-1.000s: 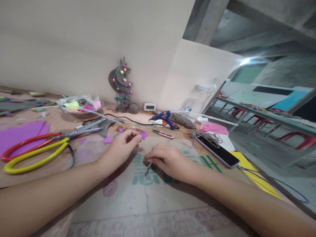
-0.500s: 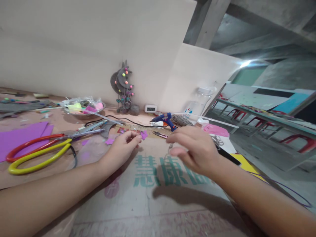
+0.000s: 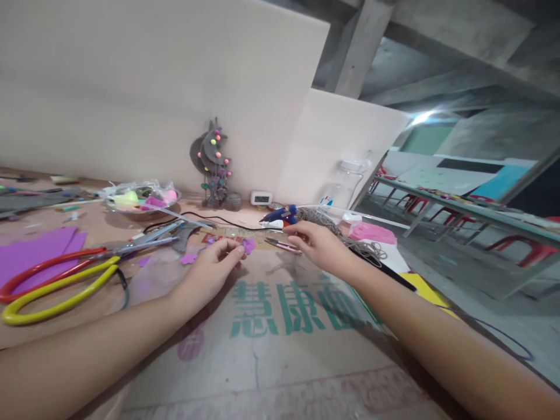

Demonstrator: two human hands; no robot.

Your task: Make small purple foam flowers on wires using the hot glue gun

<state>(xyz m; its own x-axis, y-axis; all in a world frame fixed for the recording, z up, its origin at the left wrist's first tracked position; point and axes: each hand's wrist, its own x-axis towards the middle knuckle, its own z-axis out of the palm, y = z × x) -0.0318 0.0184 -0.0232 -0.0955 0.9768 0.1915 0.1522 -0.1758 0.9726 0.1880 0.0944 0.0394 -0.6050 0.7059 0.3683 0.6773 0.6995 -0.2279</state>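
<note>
My left hand (image 3: 221, 256) is closed in a pinch on a small purple flower-shaped cutout (image 3: 248, 245), just above the printed cardboard (image 3: 262, 361). My right hand (image 3: 317, 245) reaches over the handle of a blue glue gun (image 3: 282, 216); fingers and thumb are a little apart, and the hand hides the handle. Beneath its fingertips lies a slim pointed tool (image 3: 280, 244). More purple cutouts (image 3: 189, 258) rest beside my left hand. Large scissors (image 3: 65, 286) with red and yellow handles lie to the left.
Purple sheets (image 3: 39, 254) lie at the far left. Behind are a bowl of bright pom-poms (image 3: 142, 207), a grey moon-shaped hanging decoration (image 3: 214, 154), a small digital clock (image 3: 261, 199) and a clear plastic jar (image 3: 345, 184). Grey yarn (image 3: 365, 251) lies beyond my right arm.
My right hand has moved forward and down, to the glue gun's handle. My left hand keeps its pinch on the purple flower cutout. The view has shifted slightly.
</note>
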